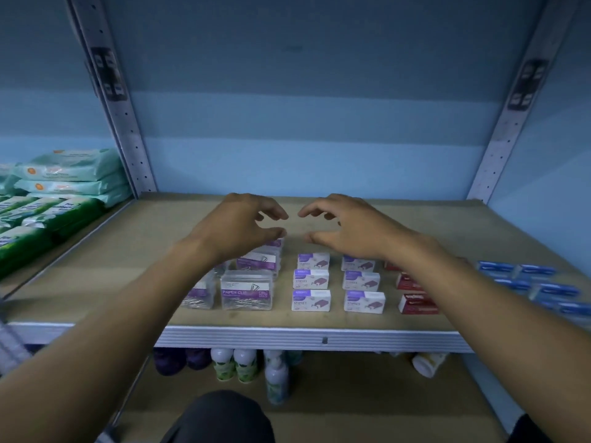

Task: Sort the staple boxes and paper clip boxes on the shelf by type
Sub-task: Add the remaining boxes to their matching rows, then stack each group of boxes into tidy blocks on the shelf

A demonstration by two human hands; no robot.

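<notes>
Shelf (96, 276), brown board, centre of the frame; pale ribbed front edge runs across the lower middle.

Your left hand (238, 228): held above the shelf at centre, fingers curled and spread, gripping nothing.

Your right hand (348, 228): just right of the left, fingers likewise curled apart, empty. The fingertips of the two hands are near each other but apart.

Paper clip boxes (246, 290): clear, purple-labelled, grouped left of centre under your left wrist, near the front edge.

Staple boxes (311, 300): white and purple, two columns of three, centre, with narrow gaps between them.

Red boxes (417, 304): one column right of those, partly under your right forearm.

Blue boxes (556, 289): far right, close to the frame edge.

Open room: bare board behind all the boxes to the back wall, and a wide strip at left up to the post (128, 129).

Wipe packs (68, 180): stacked at left, beyond the post.
</notes>
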